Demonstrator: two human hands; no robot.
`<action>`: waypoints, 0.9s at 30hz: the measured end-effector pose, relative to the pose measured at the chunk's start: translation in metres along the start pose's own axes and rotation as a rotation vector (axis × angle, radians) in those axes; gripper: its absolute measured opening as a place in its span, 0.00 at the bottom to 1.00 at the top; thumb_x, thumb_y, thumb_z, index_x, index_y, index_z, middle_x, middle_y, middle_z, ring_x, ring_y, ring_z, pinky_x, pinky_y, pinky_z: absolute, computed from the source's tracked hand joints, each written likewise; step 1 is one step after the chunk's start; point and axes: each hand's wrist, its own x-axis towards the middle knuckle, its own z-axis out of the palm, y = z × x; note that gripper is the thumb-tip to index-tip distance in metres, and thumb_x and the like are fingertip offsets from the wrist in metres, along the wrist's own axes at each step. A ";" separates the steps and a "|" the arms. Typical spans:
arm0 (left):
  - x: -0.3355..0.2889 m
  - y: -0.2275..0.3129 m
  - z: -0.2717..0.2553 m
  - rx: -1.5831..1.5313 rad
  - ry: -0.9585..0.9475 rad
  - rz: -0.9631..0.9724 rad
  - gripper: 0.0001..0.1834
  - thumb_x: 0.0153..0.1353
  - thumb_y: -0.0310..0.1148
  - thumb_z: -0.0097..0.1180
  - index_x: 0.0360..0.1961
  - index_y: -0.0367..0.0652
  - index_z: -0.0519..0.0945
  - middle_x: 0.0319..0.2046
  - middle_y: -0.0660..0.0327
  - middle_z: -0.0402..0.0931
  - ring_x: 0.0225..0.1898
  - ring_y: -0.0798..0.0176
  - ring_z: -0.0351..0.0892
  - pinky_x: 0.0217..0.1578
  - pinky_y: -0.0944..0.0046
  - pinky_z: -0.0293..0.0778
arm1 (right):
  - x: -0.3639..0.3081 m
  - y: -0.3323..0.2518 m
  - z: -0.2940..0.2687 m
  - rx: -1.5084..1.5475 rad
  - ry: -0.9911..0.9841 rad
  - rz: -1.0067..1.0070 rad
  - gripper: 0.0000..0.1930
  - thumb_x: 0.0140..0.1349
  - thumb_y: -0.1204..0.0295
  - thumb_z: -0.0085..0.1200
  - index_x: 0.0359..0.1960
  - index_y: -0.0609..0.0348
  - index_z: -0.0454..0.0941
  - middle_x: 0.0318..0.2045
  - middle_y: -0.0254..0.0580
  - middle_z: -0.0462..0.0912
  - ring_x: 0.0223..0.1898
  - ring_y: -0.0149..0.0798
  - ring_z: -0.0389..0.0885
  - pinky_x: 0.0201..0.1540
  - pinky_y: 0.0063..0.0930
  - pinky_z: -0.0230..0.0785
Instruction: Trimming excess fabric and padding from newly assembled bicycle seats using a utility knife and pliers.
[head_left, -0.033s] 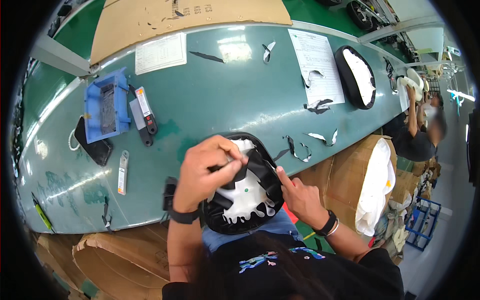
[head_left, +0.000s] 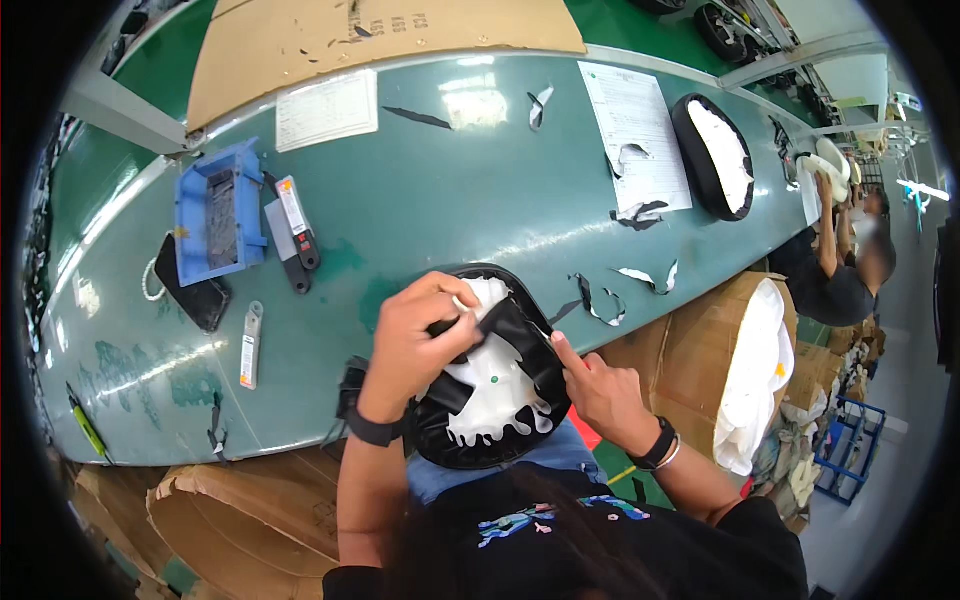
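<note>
A rounded black-covered pad (head_left: 500, 455) with a white underside rests tilted between my lap and the table edge. Its black cover folds over the rim onto the white in cut flaps. My left hand (head_left: 425, 335) is closed in a pinch at the end of a black cover flap (head_left: 508, 328); the fingertips are slightly blurred. At the pad's right rim is my right hand (head_left: 605, 395), its index finger pointing along the edge and the other fingers curled. Something thin and pale shows by that fingertip, but what the hand holds is hidden.
A blue bin (head_left: 220, 220), utility knives (head_left: 250, 345), a phone (head_left: 197, 290) and a green cutter (head_left: 88, 425) lie left. A second pad (head_left: 715, 155), paper sheet (head_left: 630, 130) and black scraps (head_left: 600, 300) lie right. Cardboard boxes (head_left: 690, 370) flank me; a co-worker (head_left: 835, 270) sits far right.
My left fingers have shifted slightly, and more of the black flap beside them shows. The right hand stays at the rim; the whole view has moved a little.
</note>
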 end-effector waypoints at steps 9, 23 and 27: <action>0.001 -0.041 0.021 0.791 -0.064 0.222 0.12 0.44 0.36 0.67 0.16 0.39 0.79 0.17 0.60 0.74 0.29 0.58 0.66 0.37 0.58 0.57 | 0.054 -0.010 -0.034 0.014 0.110 -0.135 0.32 0.57 0.73 0.52 0.67 0.45 0.61 0.20 0.44 0.75 0.14 0.47 0.74 0.16 0.41 0.64; -0.008 -0.036 -0.022 -0.461 0.041 -0.112 0.20 0.45 0.29 0.62 0.12 0.39 0.60 0.16 0.67 0.54 0.27 0.65 0.57 0.31 0.64 0.52 | 0.024 -0.016 -0.029 -0.151 -0.163 -0.149 0.35 0.56 0.74 0.49 0.69 0.48 0.57 0.22 0.50 0.75 0.15 0.49 0.74 0.17 0.43 0.63; -0.019 -0.016 -0.042 -0.371 0.012 0.120 0.19 0.43 0.29 0.63 0.11 0.39 0.62 0.13 0.68 0.55 0.27 0.65 0.59 0.32 0.64 0.55 | -0.012 -0.002 -0.008 -0.161 -0.108 -0.047 0.35 0.56 0.73 0.50 0.69 0.45 0.57 0.23 0.47 0.73 0.15 0.48 0.74 0.16 0.40 0.64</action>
